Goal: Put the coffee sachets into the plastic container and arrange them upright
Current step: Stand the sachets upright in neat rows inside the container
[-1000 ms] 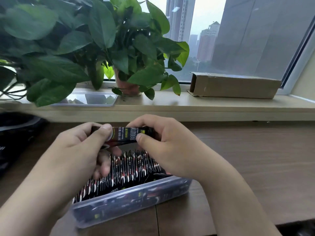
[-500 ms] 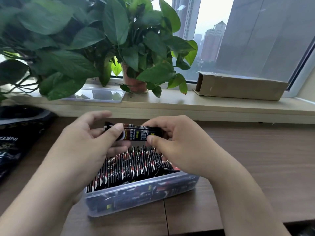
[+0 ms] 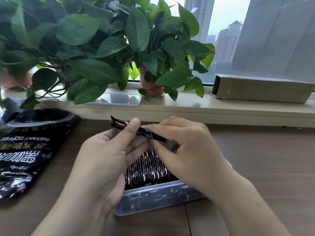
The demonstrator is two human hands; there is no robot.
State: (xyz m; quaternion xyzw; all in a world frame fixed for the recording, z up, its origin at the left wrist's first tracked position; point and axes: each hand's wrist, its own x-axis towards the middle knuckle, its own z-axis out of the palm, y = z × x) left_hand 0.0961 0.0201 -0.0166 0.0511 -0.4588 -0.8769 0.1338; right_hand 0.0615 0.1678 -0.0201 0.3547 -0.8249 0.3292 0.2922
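Note:
Both hands hold a few black coffee sachets [image 3: 148, 132] stacked together, tilted down to the right, above the clear plastic container [image 3: 158, 199]. My left hand [image 3: 109, 157] pinches their left part with the thumb on top. My right hand [image 3: 185, 150] grips their right end and hides it. Inside the container several black-and-red sachets [image 3: 146, 169] stand upright in a row; the hands cover both ends of that row.
A large black instant coffee bag [image 3: 29, 150] lies open on the wooden table at the left. On the windowsill behind stand potted plants [image 3: 150, 86], a clear lid [image 3: 119, 98] and a long cardboard box [image 3: 260, 88]. Bare table extends to the right.
The held sachets have tilted, right end down, and my left thumb has slid along them toward the right hand. The view has shifted so the coffee bag shows more at the left.

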